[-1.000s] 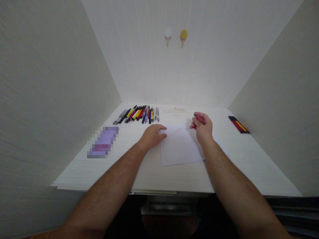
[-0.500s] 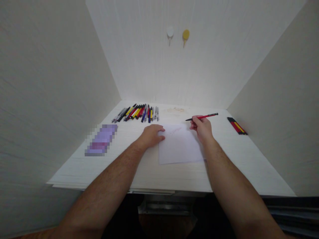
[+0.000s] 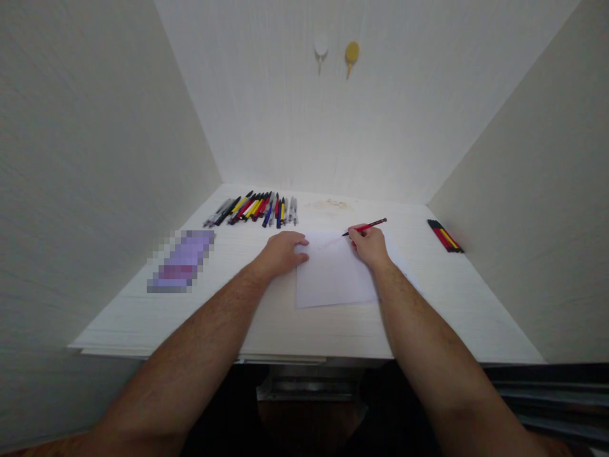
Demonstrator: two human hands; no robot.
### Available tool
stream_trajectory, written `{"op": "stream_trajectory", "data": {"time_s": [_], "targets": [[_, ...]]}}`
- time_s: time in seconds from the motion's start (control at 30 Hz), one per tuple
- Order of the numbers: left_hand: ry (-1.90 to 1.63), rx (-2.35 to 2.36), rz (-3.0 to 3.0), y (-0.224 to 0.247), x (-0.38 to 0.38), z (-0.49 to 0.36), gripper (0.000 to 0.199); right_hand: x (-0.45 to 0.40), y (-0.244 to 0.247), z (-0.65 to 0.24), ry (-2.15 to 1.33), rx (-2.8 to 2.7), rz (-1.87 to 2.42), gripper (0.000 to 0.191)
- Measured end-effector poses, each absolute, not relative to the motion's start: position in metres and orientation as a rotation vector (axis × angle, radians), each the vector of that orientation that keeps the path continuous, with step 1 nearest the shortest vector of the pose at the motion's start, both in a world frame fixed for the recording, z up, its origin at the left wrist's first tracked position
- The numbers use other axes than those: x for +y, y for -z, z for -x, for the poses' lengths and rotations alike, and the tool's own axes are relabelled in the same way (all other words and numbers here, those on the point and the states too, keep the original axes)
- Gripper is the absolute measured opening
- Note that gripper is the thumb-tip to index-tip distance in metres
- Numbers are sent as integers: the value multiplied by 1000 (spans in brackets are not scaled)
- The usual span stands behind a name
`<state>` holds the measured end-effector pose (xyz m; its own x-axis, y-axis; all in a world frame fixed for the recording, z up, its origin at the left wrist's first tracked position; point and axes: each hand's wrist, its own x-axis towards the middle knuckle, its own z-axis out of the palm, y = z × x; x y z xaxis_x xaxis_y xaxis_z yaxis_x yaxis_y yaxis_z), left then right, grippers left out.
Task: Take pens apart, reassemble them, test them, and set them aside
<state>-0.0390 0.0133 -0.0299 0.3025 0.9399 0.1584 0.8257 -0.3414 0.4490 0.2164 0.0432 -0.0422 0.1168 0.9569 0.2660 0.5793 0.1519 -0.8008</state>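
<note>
White paper (image 3: 333, 276) lies on the white desk (image 3: 285, 333), with faint reddish marks near its top. My left hand (image 3: 284, 252) rests at the paper's left edge, thumb and fingers apart, holding nothing. In my right hand (image 3: 368, 244) is a red pen (image 3: 371, 225) with a black tip, pinched between thumb and fingers. Its tip points down and left at the upper part of the paper; whether it touches is too small to tell.
A row of several pens (image 3: 257, 208) lies at the back left. More red, yellow and black pens (image 3: 445, 236) lie by the right wall. A blurred purple item (image 3: 183, 260) is on the left. Two hooks (image 3: 352, 52) hang on the back wall.
My right hand has moved left and turned the pen's tip onto the marked part of the paper. My left hand stays at the paper's edge. The whole view has shifted slightly.
</note>
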Motion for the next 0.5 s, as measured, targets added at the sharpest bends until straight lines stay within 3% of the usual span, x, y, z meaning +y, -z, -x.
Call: {"op": "stream_trajectory", "data": {"time_s": [0.5], "targets": [[-579, 1615, -2283, 28, 14, 38, 35, 43, 39, -216, -525, -1590, 1582, 28]]}}
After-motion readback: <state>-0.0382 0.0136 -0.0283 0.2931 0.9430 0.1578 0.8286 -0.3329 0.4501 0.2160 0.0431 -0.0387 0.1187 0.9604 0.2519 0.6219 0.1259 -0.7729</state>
